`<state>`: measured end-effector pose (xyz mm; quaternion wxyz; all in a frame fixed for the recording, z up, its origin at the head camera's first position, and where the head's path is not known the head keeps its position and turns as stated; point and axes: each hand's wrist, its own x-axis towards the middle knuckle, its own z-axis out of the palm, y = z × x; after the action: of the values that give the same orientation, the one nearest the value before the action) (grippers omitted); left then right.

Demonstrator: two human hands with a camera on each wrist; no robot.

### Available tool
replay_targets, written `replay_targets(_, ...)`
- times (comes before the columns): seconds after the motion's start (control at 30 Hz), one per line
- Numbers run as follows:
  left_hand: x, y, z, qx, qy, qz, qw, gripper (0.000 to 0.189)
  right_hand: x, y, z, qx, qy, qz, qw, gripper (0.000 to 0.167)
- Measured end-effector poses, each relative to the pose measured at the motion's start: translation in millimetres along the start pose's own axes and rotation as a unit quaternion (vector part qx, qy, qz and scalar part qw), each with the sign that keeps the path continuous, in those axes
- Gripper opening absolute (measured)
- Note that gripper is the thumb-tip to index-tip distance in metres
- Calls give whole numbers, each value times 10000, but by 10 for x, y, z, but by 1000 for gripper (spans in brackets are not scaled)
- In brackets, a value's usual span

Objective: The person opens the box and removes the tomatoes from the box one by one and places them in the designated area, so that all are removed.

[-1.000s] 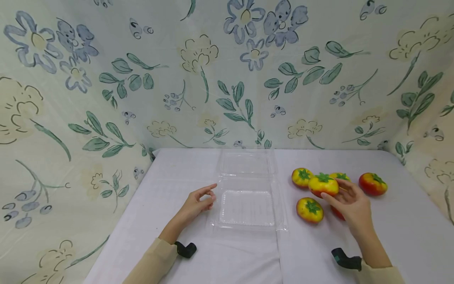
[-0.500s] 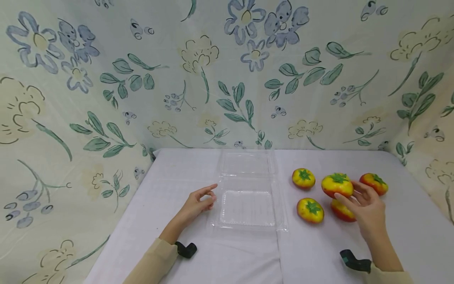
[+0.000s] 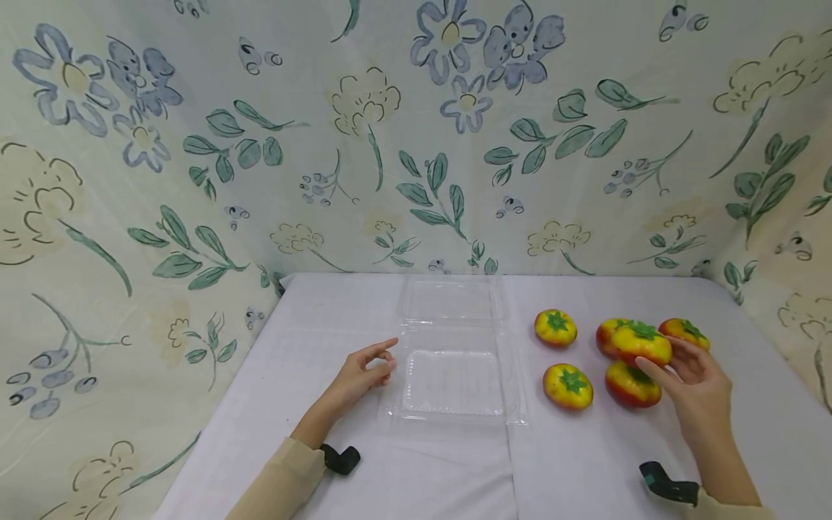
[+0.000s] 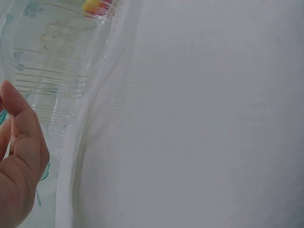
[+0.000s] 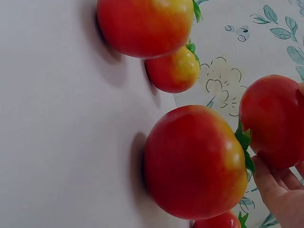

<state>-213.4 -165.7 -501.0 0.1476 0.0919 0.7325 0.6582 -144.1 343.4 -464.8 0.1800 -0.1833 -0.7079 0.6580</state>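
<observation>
My right hand (image 3: 698, 390) holds a red-and-yellow tomato (image 3: 640, 348) with a green leafy top, thumb in front and fingers behind. In the head view this tomato overlaps another tomato (image 3: 607, 336) behind it. Below it a tomato (image 3: 632, 388) sits on the table; the right wrist view shows the held tomato (image 5: 273, 126) beside that tomato's leafy top (image 5: 244, 147). My left hand (image 3: 356, 375) holds nothing, index finger stretched out to the left edge of a clear plastic clamshell box (image 3: 451, 383), other fingers loosely bent. The box stands with its lid (image 3: 448, 297) laid back.
Two tomatoes stand right of the box, a rear tomato (image 3: 555, 328) and a front tomato (image 3: 568, 388). A further tomato (image 3: 685, 332) stands beyond my right hand. A white cloth (image 3: 578, 469) covers the table, and a flowered curtain (image 3: 370, 188) hangs behind.
My right hand has carried the tomato to the right, away from the box, past the tomatoes behind it. My left hand and the box have stayed still.
</observation>
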Motion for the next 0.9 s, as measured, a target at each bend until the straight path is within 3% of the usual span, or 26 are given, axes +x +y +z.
replay_targets(0.4,-3,-5,5,-39,24,-11,10000,55,5,23,-114,732,200,-25,9971,64)
replay_targets(0.77,-14,-3,14,-29,69,-59,10000,55,38,91,-193,-280,590,520,9965,78)
replay_targets(0.9,-11,3,18,-13,64,-68,10000,55,64,96,-244,-281,695,640,9951,81)
